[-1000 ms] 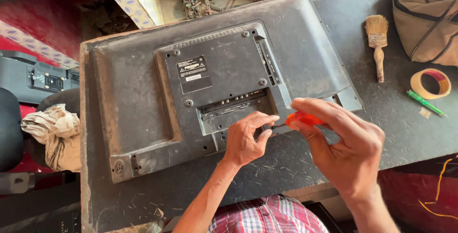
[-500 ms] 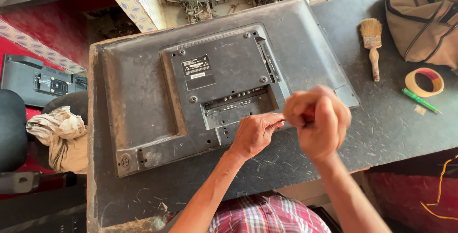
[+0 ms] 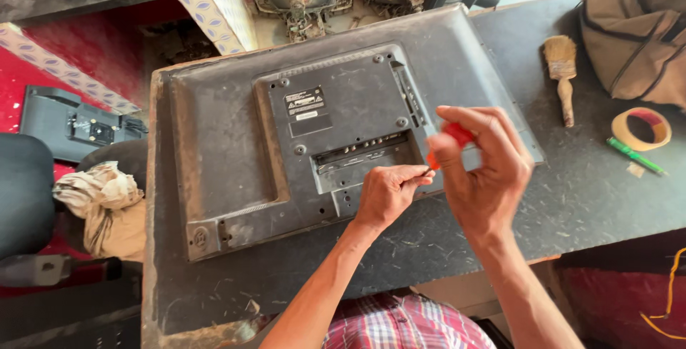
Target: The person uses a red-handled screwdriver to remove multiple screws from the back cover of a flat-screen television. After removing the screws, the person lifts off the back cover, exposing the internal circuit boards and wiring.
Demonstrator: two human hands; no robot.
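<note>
Right hand [image 3: 486,170] wraps tight around a red-handled screwdriver [image 3: 451,139], tilting it down toward the lower edge of the dusty grey plastic back of a flat television [image 3: 236,127], lying face down. Left hand [image 3: 389,192], just beside it, pinches closed at the tip, seemingly steadying it on a screw; what it grips is hidden. Right of the hands, a wooden brush [image 3: 562,70] and tape roll [image 3: 641,128] rest on the scratched dark worktop [image 3: 607,199]; red floor beyond.

On your bench [image 3: 593,199] you have a paintbrush [image 3: 562,70], tape roll [image 3: 641,128], green pen [image 3: 634,155] and brown bag [image 3: 636,27]; a crumpled rag [image 3: 100,202] lies left of it.
</note>
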